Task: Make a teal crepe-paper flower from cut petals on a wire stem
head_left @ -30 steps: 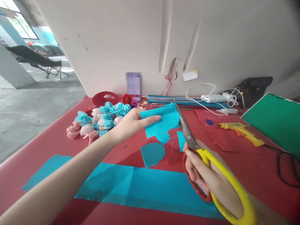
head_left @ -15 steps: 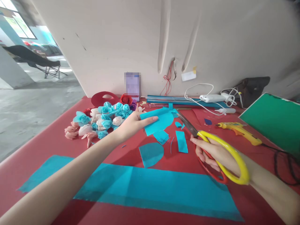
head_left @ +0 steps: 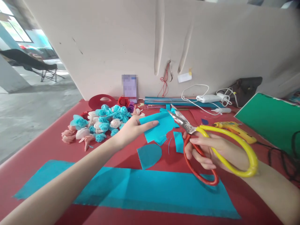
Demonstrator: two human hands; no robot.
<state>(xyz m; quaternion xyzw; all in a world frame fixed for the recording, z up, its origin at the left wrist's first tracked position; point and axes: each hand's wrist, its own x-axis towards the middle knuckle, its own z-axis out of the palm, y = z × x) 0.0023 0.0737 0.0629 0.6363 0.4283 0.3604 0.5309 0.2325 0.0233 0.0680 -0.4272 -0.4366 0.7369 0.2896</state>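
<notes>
My left hand (head_left: 136, 128) pinches a blue piece of fabric or crepe paper (head_left: 157, 125) by its left edge, thumb on top. In my right hand (head_left: 208, 150) are scissors (head_left: 187, 126) with one yellow and one red handle. Their blades are parted, with the tips at the right edge of the held piece. Beneath it, a rounded blue cutout (head_left: 150, 155) lies on the red table (head_left: 112, 215), and a small blue rectangle (head_left: 178, 142) is close to the scissors. A long blue strip (head_left: 140, 187) stretches across the front, partly covered by my left forearm.
Blue, white and pink fabric flowers (head_left: 103, 122) are heaped at the left. A phone (head_left: 130, 87) leans on the wall. To the right are a yellow glue gun (head_left: 236, 129), a white power strip (head_left: 207, 98) with cables, and a green board (head_left: 274, 125).
The scissors have opened and moved up and left, to the held piece's edge. Its outline now looks different. My left hand keeps its hold, and the whole view has shifted slightly.
</notes>
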